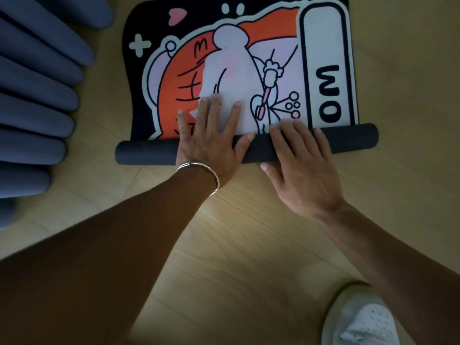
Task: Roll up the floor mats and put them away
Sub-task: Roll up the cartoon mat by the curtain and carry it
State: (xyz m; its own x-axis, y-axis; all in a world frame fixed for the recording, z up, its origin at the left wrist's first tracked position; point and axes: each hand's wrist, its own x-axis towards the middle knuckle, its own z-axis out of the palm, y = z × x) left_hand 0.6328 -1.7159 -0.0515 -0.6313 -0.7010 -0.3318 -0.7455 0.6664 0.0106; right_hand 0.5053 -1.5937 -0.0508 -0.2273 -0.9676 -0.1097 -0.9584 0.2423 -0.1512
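The left hand lies flat and released, fingers spread straight, its palm on the rolled part and its fingertips reaching onto the printed face of the floor mat. A thin bracelet sits at that wrist. The right hand is just beside it, also unclenched. Its fingers drape over the top of the roll and its thumb rests against the near side. Neither hand grips anything; both press.

The mat lies on the wooden floor straight ahead of the person. Only its near edge is wound into a dark tube, and most of the cartoon print is spread flat beyond the hands. The tube's long axis runs crosswise, from the person's left to their right, with the right end tilted a little farther away. The flat part extends away from the person, so the roll has to travel forward, square to that axis.

The two hands sit either side of the tube's middle, with both ends free. The free stretch on the left looks longer, and the left hand is the nearer one to it. I judge that end more likely to lag, which would make the roll wind up skewed.

Grey-blue curtain folds hang at the left, and a white shoe shows low on the right.
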